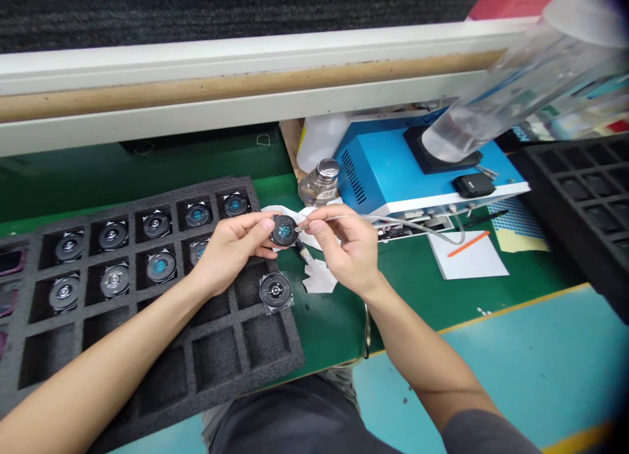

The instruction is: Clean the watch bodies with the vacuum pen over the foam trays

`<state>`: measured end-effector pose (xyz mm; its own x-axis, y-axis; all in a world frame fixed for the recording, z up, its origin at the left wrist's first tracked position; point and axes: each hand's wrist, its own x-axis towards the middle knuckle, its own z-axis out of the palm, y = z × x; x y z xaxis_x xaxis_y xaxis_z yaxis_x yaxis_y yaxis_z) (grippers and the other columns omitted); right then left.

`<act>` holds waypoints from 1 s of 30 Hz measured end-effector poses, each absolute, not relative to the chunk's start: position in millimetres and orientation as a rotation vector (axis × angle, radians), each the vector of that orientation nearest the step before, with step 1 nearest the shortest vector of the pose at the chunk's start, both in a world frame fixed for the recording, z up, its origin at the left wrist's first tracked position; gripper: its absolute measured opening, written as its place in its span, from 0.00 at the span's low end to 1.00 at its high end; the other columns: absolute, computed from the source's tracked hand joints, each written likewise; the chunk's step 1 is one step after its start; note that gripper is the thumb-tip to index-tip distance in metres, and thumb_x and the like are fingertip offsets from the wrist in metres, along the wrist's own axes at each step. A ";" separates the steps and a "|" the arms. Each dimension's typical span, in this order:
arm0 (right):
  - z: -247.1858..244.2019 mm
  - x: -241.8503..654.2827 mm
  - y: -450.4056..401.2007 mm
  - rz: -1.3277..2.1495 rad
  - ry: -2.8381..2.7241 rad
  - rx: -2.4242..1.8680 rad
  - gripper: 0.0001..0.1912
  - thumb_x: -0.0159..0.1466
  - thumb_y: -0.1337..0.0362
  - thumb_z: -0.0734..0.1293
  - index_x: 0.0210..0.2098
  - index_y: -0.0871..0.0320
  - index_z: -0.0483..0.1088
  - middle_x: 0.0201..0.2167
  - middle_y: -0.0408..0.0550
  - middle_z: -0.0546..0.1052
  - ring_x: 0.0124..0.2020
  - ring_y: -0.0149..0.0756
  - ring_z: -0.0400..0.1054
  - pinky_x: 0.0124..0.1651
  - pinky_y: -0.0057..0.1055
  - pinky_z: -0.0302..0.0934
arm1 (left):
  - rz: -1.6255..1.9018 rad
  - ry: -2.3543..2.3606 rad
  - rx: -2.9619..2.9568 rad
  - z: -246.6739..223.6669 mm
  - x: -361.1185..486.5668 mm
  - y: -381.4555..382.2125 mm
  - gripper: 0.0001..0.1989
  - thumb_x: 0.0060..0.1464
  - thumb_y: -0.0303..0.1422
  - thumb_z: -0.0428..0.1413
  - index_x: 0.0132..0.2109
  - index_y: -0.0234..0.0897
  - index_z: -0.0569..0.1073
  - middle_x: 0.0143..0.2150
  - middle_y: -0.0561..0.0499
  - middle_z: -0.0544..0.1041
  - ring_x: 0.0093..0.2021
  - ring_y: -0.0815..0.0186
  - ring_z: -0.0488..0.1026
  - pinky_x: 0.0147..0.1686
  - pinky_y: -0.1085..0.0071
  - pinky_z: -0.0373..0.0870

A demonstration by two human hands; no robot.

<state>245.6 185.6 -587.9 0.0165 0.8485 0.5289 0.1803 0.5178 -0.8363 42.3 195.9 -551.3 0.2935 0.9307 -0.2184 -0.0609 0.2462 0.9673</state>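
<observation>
My left hand (239, 247) grips a round black disc, like a watch back with blue-lit markings (284, 230), by its edge between thumb and fingers. Close to the disc's right edge, my right hand (348, 242) is closed in a pinch on a thin grey tube (393, 219), whose tip meets or nearly meets the disc. White wipes (320, 277) lie beneath the hands, beside a dark slim tool (303, 251). A similar black disc on a clear film (275, 290) rests on the right side of the grey foam tray (223, 326).
Several more discs sit in the tray's upper pockets. Behind my hands stand a glass bottle with a metal cap (322, 182) and a blue box (388, 162), bearing a clear cylinder (466, 126). A white pad (466, 261) with an orange stick lies right; another dark tray (584, 192) is beyond.
</observation>
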 end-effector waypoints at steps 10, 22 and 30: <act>-588.6 244.6 186.4 0.651 -1.501 -0.947 0.06 0.70 0.61 0.68 0.40 0.56 0.75 0.37 0.47 0.81 0.36 0.34 0.79 0.39 0.32 0.76 | 0.872 1.042 1.094 -551.4 42.9 195.7 0.25 0.55 0.49 0.67 0.53 0.37 0.84 0.45 0.42 0.86 0.40 0.61 0.83 0.35 0.72 0.79; -587.5 244.0 187.1 0.648 -1.516 -0.943 0.05 0.70 0.62 0.67 0.41 0.56 0.75 0.37 0.47 0.81 0.36 0.33 0.79 0.39 0.31 0.76 | 0.868 1.032 1.096 -548.9 43.0 195.8 0.24 0.56 0.49 0.67 0.52 0.36 0.84 0.44 0.42 0.86 0.39 0.62 0.83 0.35 0.74 0.79; -588.1 244.4 186.9 0.646 -1.518 -0.920 0.03 0.70 0.67 0.68 0.41 0.57 0.75 0.37 0.47 0.81 0.36 0.32 0.79 0.39 0.29 0.75 | 0.867 1.026 1.101 -550.4 41.6 196.1 0.24 0.57 0.49 0.66 0.52 0.36 0.83 0.45 0.42 0.86 0.39 0.64 0.83 0.35 0.75 0.80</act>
